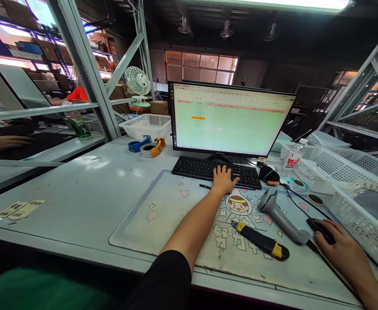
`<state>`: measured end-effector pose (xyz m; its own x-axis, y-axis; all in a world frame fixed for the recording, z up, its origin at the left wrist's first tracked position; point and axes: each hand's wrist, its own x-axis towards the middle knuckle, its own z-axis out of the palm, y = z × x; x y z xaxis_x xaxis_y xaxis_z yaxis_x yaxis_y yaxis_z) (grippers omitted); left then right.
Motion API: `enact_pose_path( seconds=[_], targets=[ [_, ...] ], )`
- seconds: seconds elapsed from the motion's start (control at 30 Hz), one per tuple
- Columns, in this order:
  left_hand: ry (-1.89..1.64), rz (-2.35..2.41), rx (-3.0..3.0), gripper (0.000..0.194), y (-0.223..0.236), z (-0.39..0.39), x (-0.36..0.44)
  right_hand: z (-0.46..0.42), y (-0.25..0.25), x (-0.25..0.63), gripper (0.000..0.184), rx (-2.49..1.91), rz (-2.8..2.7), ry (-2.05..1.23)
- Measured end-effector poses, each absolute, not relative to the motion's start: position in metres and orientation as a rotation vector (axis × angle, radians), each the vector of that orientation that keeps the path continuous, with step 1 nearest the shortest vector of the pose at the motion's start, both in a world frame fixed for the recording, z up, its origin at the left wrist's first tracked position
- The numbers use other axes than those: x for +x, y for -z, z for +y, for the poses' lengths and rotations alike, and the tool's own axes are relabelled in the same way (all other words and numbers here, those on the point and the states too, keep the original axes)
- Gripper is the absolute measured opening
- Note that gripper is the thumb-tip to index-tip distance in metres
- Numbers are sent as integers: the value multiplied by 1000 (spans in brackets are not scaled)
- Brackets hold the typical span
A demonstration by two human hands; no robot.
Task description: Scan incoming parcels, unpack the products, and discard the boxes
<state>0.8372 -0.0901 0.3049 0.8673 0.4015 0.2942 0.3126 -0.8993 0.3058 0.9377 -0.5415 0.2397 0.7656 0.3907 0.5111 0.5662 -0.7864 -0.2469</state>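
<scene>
My left hand (223, 178) rests with spread fingers on the black keyboard (195, 168), below the lit monitor (229, 118). My right hand (337, 247) lies over the black mouse (318, 227) at the right of the desk mat (163, 215). Between the hands lie a grey barcode scanner (281, 217) and a black-and-yellow utility knife (261, 242). A black pen (205, 186) lies just left of my left hand.
White mesh baskets (353, 176) stand at the right and another basket (145, 125) behind at the left. Tape dispensers (148, 146) sit left of the monitor. A small fan (137, 84) and metal shelving stand behind. Another person's hand (4, 142) rests at the far left.
</scene>
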Motion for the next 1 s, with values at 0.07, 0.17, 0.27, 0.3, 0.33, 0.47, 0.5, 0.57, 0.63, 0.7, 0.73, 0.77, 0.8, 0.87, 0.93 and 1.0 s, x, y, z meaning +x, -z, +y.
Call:
enact_pose_path(
  seconds=[0.07, 0.17, 0.27, 0.3, 0.33, 0.47, 0.5, 0.57, 0.63, 0.7, 0.73, 0.77, 0.8, 0.87, 0.93, 1.0],
  targets=[
    [-524, 538, 2791, 75, -305, -90, 837, -541, -241, 936, 56, -2573, -721, 617],
    [-532, 532, 2783, 75, -306, -91, 836, -539, -244, 934, 55, -2575, -711, 605],
    [-529, 537, 2782, 74, -307, -91, 834, -538, -245, 933, 55, -2565, -726, 608],
    [-526, 539, 2783, 74, -307, -91, 834, -538, -245, 933, 55, -2566, -728, 613],
    [-525, 541, 2784, 74, -307, -91, 834, -538, -244, 933, 55, -2569, -729, 620],
    [-528, 539, 2784, 74, -306, -90, 835, -539, -244, 933, 56, -2572, -736, 634],
    [-529, 537, 2785, 74, -306, -90, 836, -539, -244, 933, 56, -2570, -737, 634],
    [-529, 537, 2786, 74, -305, -90, 836, -539, -245, 933, 56, -2568, -738, 627],
    [-527, 534, 2788, 75, -306, -91, 836, -539, -245, 933, 56, -2576, -733, 614],
    [-525, 534, 2789, 75, -306, -91, 835, -539, -245, 933, 56, -2588, -723, 607],
    [-525, 533, 2789, 75, -306, -91, 835, -539, -245, 933, 57, -2591, -716, 610],
    [-525, 533, 2789, 76, -306, -91, 835, -539, -245, 933, 57, -2593, -714, 612],
    [-524, 532, 2790, 75, -307, -91, 835, -539, -245, 933, 57, -2590, -716, 615],
    [-516, 525, 2792, 75, -306, -90, 836, -538, -244, 933, 58, -2583, -723, 623],
    [-497, 509, 2793, 75, -306, -90, 836, -538, -244, 933, 58, -2582, -725, 630],
    [-465, 496, 2793, 78, -307, -90, 836, -538, -244, 933, 58, -2585, -721, 636]
  ],
)
